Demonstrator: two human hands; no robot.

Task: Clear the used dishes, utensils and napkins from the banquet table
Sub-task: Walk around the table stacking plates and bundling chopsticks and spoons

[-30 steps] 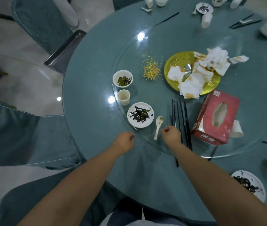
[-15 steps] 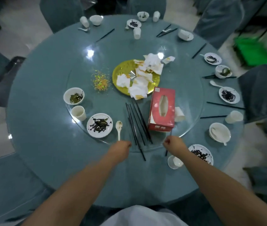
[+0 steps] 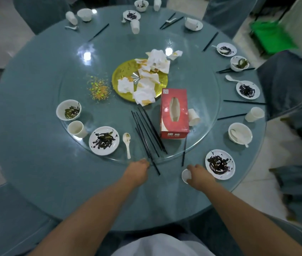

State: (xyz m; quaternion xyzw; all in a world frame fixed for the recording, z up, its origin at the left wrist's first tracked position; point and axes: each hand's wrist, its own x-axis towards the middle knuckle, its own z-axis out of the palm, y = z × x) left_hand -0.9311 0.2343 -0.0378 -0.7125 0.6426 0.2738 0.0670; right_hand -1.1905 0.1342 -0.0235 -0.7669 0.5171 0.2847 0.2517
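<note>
Nearest the camera, two bare forearms reach out over the round teal table (image 3: 35,163). The right hand (image 3: 200,175) lies on a small white cup (image 3: 185,175) that sits on the cloth just outside the glass turntable (image 3: 201,148); the fingers curl down over the cup's right side, so it looks grasped, with only its left rim showing past the knuckles. Just right of that hand sits a white saucer (image 3: 219,164) smeared with dark sauce. The left hand (image 3: 138,169) is at the near rim of the turntable, fingers curled under; its fingertips sit at the near ends of a bundle of black chopsticks (image 3: 147,133), but whether it pinches one cannot be told.

On the glass beyond the left hand lie a white soup spoon (image 3: 127,143), a sauce-streaked small plate (image 3: 104,140), a paper cup (image 3: 76,128) and a white bowl (image 3: 68,109) with greenish residue. Right of the chopsticks stands a red tissue box (image 3: 174,113), with a tipped paper cup (image 3: 194,117) touching its right side. Farther in, crumpled napkins (image 3: 146,80) are piled on a gold platter (image 3: 122,74), beside a scatter of orange and green crumbs (image 3: 98,88).

Along the right and far edges of the table sit more used saucers, bowls, cups, spoons and loose chopsticks.
</note>
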